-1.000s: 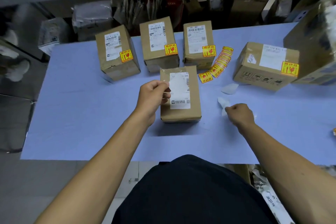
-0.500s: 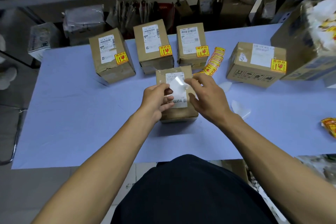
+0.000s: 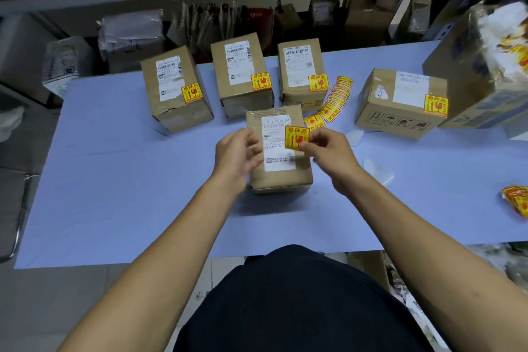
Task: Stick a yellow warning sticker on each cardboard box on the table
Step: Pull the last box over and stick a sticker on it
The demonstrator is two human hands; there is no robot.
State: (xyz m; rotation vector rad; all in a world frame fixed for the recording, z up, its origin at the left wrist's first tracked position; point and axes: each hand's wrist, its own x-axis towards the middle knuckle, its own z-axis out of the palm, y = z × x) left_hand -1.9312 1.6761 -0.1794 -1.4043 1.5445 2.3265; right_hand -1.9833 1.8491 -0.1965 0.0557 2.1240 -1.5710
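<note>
Right hand [image 3: 328, 151]: thumb and fingers pinch the lower right edge of a yellow sticker [image 3: 297, 137], held face up over the near box [image 3: 278, 151]. Whether the sticker already touches the box top cannot be told. It overlaps the right edge of the white shipping label [image 3: 278, 146].

Left hand [image 3: 237, 151]: blurred, fingers loosely curled at the box's left side. No grip visible; seems to hold nothing.

Judgement on the step: lay the free left edge down first, then smooth toward the pinched corner so no bubble is trapped. Keep it off the barcode at the label's top. The stickered boxes carry theirs at the label's lower right corner, so slide this one slightly lower to match. Left hand should steady the box while the right presses.

Outward: three boxes behind, left [image 3: 175, 88], middle [image 3: 241, 71] and right [image 3: 301, 71], and a fourth box [image 3: 400, 103] to the right, each already stickered. A fanned strip of spare stickers [image 3: 333, 106] lies between the rear right box and the fourth. Peeled backing papers [image 3: 377, 171] lie on the blue table [image 3: 114, 180], right of the near box. More stickers [image 3: 517, 200] sit at the far right edge.
</note>
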